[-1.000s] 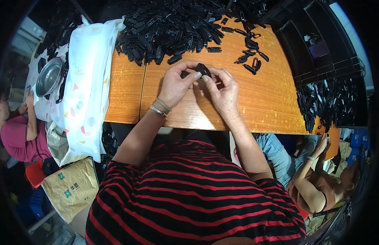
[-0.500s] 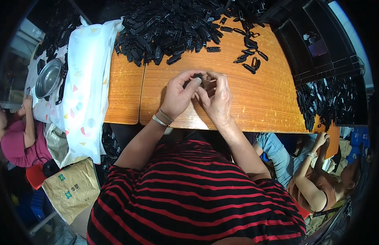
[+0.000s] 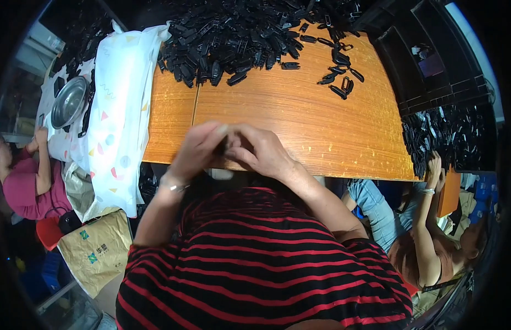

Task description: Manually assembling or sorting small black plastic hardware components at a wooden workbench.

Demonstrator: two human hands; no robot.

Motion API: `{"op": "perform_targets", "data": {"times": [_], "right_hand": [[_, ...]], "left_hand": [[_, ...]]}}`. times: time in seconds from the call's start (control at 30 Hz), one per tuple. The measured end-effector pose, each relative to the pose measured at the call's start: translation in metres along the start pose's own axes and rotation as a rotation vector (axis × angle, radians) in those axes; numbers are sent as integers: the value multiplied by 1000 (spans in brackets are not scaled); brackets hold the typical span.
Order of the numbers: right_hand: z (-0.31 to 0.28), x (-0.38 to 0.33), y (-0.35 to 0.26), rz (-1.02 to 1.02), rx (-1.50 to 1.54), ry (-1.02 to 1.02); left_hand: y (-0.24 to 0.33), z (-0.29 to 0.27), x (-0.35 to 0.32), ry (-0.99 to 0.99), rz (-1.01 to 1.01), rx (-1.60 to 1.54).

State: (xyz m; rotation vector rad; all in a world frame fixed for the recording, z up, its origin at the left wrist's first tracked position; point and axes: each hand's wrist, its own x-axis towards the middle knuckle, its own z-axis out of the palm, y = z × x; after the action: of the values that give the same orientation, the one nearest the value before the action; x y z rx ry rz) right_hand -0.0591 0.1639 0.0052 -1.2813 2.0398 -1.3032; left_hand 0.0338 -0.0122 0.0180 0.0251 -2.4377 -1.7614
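Note:
Close together over the front edge of the wooden table [image 3: 321, 143], my two hands meet at their fingertips. My left hand [image 3: 196, 151] is smeared by motion, and its grip does not show. My right hand [image 3: 263, 149] is closed, its fingers curled in toward the left ones. A dark patch shows between the hands, but what they hold there is hidden. Farther back on the table lies a large heap of black plastic parts [image 3: 228, 47], small, long and clip-like. Several loose black parts [image 3: 339, 69] are scattered to its right.
A patterned white plastic sheet [image 3: 118, 110] covers the left side, beside a metal bowl [image 3: 69, 103]. Black crates [image 3: 431, 60] stand at the right over another heap of parts [image 3: 431, 137]. One person [image 3: 27, 184] sits at the left, another [image 3: 426, 242] at the right.
Both hands have moved left and toward me, to the table's front edge. The small black part seen in my fingers before is now hidden. The person at the right has reached into the parts.

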Motion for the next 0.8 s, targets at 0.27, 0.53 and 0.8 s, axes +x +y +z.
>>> {"op": "perform_targets", "data": {"times": [0.27, 0.53, 0.8], "right_hand": [[-91, -13, 74, 89, -535, 488], [-158, -22, 100, 447, -1038, 569], [-129, -23, 73, 329, -759, 394]], "left_hand": [[-14, -69, -141, 64, -500, 792], [-4, -40, -62, 114, -201, 523], [-37, 4, 87, 385, 118, 811]]}}
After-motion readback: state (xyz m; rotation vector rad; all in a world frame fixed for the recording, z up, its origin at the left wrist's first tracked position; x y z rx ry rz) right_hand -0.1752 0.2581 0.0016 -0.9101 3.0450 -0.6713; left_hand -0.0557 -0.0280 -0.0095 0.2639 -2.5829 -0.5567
